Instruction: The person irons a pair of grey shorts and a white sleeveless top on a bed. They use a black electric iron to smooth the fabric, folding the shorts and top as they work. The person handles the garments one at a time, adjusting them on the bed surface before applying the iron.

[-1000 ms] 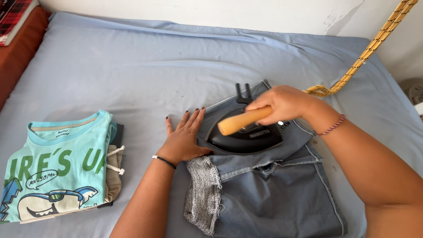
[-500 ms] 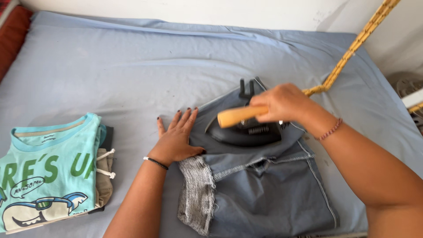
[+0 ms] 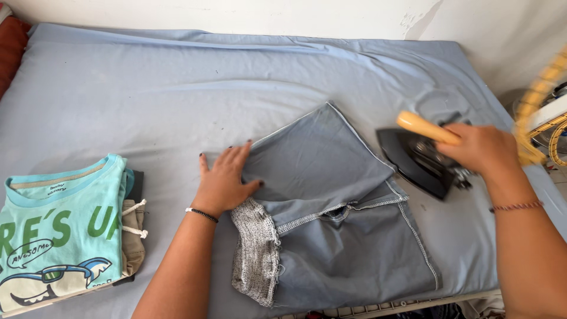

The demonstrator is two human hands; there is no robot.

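- Left hand (image 3: 223,184), fingers spread flat, pins the grey shorts (image 3: 331,212) against the bed (image 3: 147,100) so they stay smooth.
- Right hand (image 3: 481,147), fingers wrapped round the handle, holds the black iron (image 3: 416,159) off the cloth near the bed's right edge.

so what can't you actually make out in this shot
Head view, all of it:
- Iron: the right hand wraps the rear of its wooden handle; its soleplate faces down, unseen.
- Yellow cord at the right edge: motion-blurred and cut off.
- Folded clothes under the turquoise t-shirt: only their edges show.
- Grey shorts: the left hand covers the left hem.
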